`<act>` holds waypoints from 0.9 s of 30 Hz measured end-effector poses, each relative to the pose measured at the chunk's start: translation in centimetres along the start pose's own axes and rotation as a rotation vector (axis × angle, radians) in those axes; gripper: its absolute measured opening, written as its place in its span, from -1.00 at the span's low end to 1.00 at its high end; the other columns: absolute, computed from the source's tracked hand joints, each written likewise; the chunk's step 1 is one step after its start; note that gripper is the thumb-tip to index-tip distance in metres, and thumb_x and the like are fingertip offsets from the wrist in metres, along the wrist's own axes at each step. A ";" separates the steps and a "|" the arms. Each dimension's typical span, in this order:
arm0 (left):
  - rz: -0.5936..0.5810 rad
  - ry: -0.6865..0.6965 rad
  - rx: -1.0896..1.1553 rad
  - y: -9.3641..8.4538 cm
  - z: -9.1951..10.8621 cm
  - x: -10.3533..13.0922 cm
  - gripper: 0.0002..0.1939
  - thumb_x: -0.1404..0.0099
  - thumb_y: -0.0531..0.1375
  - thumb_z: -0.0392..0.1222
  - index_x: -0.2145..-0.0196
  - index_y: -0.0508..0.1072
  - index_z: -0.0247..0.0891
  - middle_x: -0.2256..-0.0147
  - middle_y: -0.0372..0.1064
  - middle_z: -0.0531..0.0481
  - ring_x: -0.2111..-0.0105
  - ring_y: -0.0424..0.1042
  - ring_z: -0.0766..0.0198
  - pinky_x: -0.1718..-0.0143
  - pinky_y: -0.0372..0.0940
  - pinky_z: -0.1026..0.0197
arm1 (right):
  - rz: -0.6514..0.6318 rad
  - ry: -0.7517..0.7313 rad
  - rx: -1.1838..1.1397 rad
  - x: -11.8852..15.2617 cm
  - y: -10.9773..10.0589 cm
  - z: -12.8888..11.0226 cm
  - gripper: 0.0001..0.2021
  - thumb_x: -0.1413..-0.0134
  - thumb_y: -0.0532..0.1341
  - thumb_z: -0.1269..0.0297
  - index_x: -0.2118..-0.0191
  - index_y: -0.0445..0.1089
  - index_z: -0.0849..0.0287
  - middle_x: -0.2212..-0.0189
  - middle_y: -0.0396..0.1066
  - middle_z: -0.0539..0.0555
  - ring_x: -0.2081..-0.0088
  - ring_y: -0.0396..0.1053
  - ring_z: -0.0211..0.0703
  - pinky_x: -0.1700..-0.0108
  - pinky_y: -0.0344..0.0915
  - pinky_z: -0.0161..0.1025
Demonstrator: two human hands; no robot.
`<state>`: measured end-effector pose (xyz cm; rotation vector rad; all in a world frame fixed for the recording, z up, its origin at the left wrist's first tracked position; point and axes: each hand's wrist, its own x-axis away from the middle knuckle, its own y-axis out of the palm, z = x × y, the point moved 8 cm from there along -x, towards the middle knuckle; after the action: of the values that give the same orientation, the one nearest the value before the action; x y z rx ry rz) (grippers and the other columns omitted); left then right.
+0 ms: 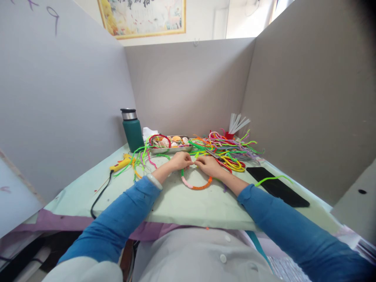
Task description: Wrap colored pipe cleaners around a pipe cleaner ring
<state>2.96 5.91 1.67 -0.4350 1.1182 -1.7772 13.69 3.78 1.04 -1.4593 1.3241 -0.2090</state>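
Worktop is the big surface, with a green bottle at its left rear, a black phone-like slab on the right partly under a light green strand, and a heap of colored fuzzy stems at the right rear, just beside a metal tray of shells. Your left hand and right hand nearly meet at the far side of the multicolored ring lying mid-worktop, fingertips pinched, though what they grip is too small to tell; yellow glue gun sits left, its cord toward you.
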 end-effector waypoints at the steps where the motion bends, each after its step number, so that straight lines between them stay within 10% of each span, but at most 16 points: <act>1: -0.002 0.001 0.002 0.0 0.0 0.0 -0.81 -0.10 0.13 -0.13 0.42 0.38 -0.34 0.59 0.40 0.02 0.64 0.31 0.39 0.60 0.14 0.38 | -0.002 -0.003 -0.001 0.0 0.0 0.0 -0.73 -0.09 0.04 0.22 0.44 0.40 0.21 0.52 0.39 0.01 0.50 0.20 -0.31 0.47 -0.04 -0.36; 27: -0.090 -0.032 0.063 0.5 0.1 0.5 -0.80 -0.10 0.11 -0.14 0.49 0.38 -0.36 0.59 0.40 0.00 0.63 0.31 0.38 0.60 0.16 0.38 | -0.028 0.007 -0.001 0.2 -0.2 -0.5 -0.74 -0.08 0.04 0.22 0.40 0.43 0.21 0.50 0.40 0.03 0.48 0.22 -0.30 0.45 -0.01 -0.36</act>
<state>3.04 5.41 1.24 -0.4806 1.0312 -1.8720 13.49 3.29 1.28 -1.4799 1.3099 -0.2313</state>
